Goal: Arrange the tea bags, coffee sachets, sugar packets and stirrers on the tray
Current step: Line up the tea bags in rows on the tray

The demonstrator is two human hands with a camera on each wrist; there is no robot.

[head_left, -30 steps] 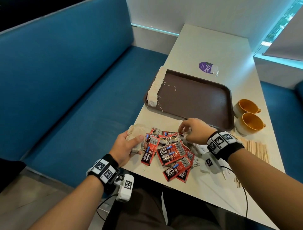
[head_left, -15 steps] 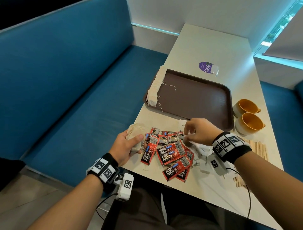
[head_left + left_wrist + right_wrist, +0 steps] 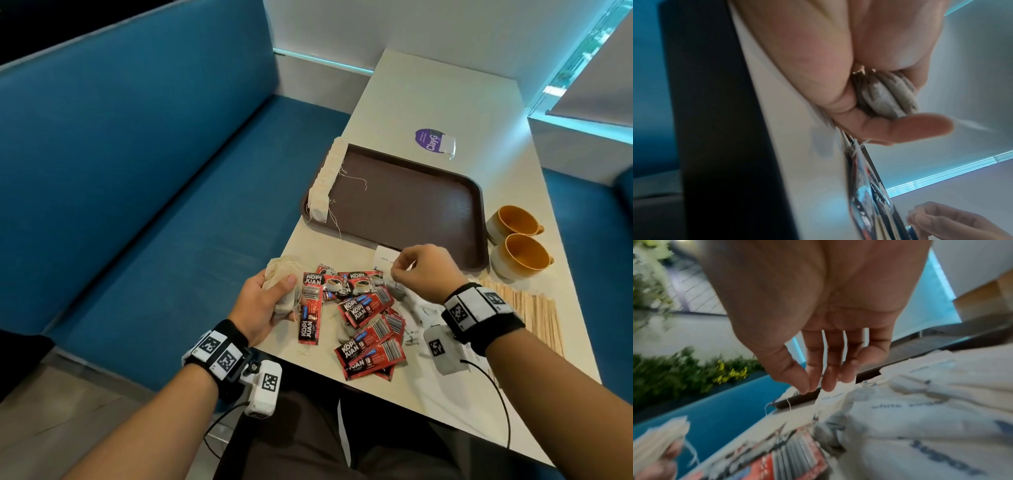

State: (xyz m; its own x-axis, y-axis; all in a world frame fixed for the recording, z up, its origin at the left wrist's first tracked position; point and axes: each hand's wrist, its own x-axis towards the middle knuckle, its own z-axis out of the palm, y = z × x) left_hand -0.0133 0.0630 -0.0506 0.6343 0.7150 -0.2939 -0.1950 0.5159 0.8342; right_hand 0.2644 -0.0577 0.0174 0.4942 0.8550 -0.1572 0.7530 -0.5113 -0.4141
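Note:
My left hand [image 3: 274, 291] grips a bundle of tea bags [image 3: 282, 274] at the table's left edge; in the left wrist view the bundle [image 3: 885, 97] sits between thumb and fingers. My right hand [image 3: 397, 270] hovers over the pile with thumb and forefinger pinched together [image 3: 809, 389]. A grey tea bag [image 3: 395, 291] hangs just under them, seemingly by its thin string. Red coffee sachets [image 3: 363, 308] lie scattered between my hands. White sugar packets [image 3: 385, 255] lie by the brown tray [image 3: 411, 205]. A row of tea bags [image 3: 323, 185] lines the tray's left side. Wooden stirrers [image 3: 534, 308] lie at right.
Two orange cups [image 3: 517, 240] stand right of the tray. A purple sticker [image 3: 430, 142] marks the table beyond it. The blue bench [image 3: 137, 171] runs along the left. More sugar packets [image 3: 920, 402] lie under my right wrist.
My right hand has lifted off the sachet pile and shifted right, its fingers now pinched together. The left hand has kept still with its tea bags.

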